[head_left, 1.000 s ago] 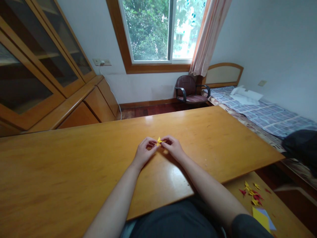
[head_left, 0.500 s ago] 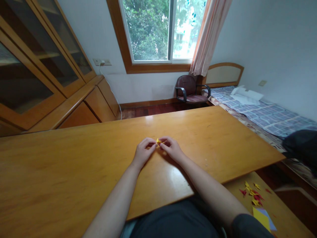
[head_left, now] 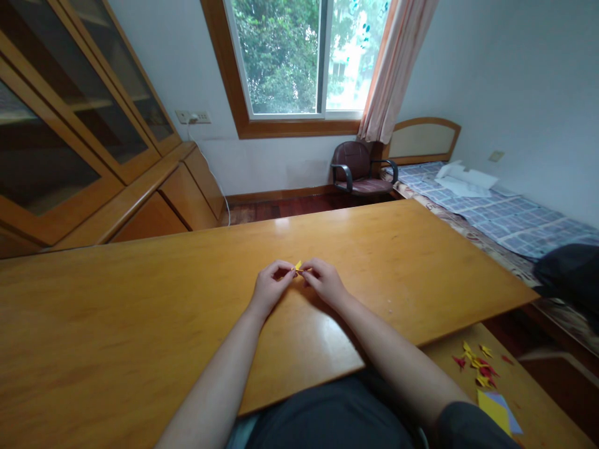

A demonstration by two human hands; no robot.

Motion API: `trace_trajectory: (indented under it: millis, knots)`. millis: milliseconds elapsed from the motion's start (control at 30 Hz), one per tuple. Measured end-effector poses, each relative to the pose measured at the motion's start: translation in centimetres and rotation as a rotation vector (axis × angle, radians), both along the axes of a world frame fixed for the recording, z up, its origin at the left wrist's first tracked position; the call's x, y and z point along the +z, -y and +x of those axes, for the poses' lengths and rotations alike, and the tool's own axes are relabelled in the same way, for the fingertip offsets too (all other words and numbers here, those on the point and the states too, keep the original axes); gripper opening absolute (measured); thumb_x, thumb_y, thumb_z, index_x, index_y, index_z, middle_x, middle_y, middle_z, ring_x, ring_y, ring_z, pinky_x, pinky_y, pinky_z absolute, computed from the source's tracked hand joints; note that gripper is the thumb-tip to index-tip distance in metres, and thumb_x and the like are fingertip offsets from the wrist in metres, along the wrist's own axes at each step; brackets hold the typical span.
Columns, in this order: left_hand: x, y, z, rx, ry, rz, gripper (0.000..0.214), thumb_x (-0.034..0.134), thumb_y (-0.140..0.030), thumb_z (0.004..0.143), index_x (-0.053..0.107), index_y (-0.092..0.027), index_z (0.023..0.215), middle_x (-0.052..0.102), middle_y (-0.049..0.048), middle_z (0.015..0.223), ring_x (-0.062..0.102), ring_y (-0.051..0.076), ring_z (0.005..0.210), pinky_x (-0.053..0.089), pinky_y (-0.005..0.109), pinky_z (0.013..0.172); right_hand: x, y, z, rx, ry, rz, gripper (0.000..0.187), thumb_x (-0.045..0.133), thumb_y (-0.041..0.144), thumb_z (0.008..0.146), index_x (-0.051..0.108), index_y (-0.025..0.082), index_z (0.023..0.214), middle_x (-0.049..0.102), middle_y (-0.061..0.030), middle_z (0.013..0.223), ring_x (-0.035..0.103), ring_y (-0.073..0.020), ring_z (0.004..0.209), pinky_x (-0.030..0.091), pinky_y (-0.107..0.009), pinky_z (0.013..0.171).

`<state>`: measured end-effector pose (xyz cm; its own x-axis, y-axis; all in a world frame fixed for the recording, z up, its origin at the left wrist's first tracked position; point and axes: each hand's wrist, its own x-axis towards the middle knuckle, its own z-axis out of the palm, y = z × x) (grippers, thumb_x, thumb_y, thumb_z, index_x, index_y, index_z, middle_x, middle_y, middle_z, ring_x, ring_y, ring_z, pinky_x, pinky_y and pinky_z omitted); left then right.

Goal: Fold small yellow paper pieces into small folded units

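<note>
A small folded yellow paper piece (head_left: 298, 266) is pinched between my two hands above the wooden table (head_left: 140, 324). My left hand (head_left: 272, 285) grips its left side between thumb and fingertips. On the other side, my right hand (head_left: 324, 280) has thumb and fingers closed on the same paper. Much of the paper is covered by my fingertips, so its full shape is hard to make out; it looks like a small origami crane.
Right of my lap, a lower wooden surface (head_left: 538, 399) bears several red and yellow paper cranes (head_left: 477, 363) and yellow and purple paper sheets (head_left: 493, 413). Beyond the table stand a chair (head_left: 353, 168), a bed (head_left: 510, 212) with a black bag (head_left: 568, 274), and a cabinet (head_left: 135, 206).
Both hands stay in nearly the same place. The yellow paper between them has turned slightly, and the right fingers have shifted a little on it.
</note>
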<state>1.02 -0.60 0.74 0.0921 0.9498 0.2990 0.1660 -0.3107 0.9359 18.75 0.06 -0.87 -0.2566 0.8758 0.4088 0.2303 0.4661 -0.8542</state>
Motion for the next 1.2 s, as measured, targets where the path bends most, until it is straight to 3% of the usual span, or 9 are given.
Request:
trace_trajectory:
  millis: [200, 400, 600, 800, 1200]
  knots:
    - [-0.1, -0.2, 0.1, -0.007, 0.098, -0.097, 0.022, 0.072, -0.037, 0.074, 0.066, -0.017, 0.080, 0.069, 0.0040, 0.080, 0.065, 0.017, 0.076, 0.052, 0.031, 0.077, -0.3, -0.1, 0.4, 0.011, 0.108, 0.133, 0.018, 0.053, 0.031, 0.096, 0.068, 0.024, 0.099, 0.063, -0.0049, 0.089, 0.061, -0.0139, 0.067, 0.049, -0.025, 0.065]
    - [-0.2, -0.4, 0.0, 0.002, 0.097, -0.032, 0.020, 0.073, -0.035, 0.073, 0.065, -0.017, 0.077, 0.067, 0.0044, 0.083, 0.063, 0.018, 0.081, 0.052, 0.031, 0.081, -0.3, 0.0, 0.4, 0.011, 0.138, 0.146, 0.017, 0.052, 0.030, 0.096, 0.068, 0.025, 0.101, 0.065, -0.0066, 0.094, 0.062, -0.0151, 0.072, 0.049, -0.025, 0.067]
    - [-0.1, -0.4, -0.2, 0.022, 0.123, -0.011, 0.018, 0.072, -0.033, 0.073, 0.063, -0.017, 0.074, 0.067, 0.0050, 0.086, 0.063, 0.018, 0.085, 0.050, 0.032, 0.084, -0.1, -0.1, -0.2, -0.030, -0.115, -0.084, 0.020, 0.063, 0.036, 0.088, 0.064, 0.022, 0.103, 0.069, -0.0045, 0.093, 0.065, -0.0142, 0.062, 0.052, -0.026, 0.061]
    - [0.1, -0.3, -0.2, 0.048, 0.117, 0.015, 0.018, 0.072, -0.033, 0.075, 0.063, -0.018, 0.074, 0.067, 0.0050, 0.085, 0.063, 0.017, 0.085, 0.050, 0.032, 0.084, 0.8, -0.3, 0.0, -0.006, -0.302, -0.270, 0.025, 0.070, 0.043, 0.081, 0.067, 0.019, 0.086, 0.068, -0.0020, 0.067, 0.066, -0.0173, 0.062, 0.052, -0.027, 0.062]
    - [0.0, -0.2, -0.3, 0.018, 0.173, 0.009, 0.020, 0.074, -0.034, 0.072, 0.063, -0.018, 0.070, 0.068, 0.0055, 0.086, 0.064, 0.017, 0.084, 0.051, 0.033, 0.084, 0.8, -0.6, 0.1, 0.115, -0.525, -0.516, 0.031, 0.078, 0.042, 0.070, 0.068, 0.016, 0.083, 0.070, -0.0031, 0.071, 0.066, -0.0167, 0.064, 0.053, -0.028, 0.064]
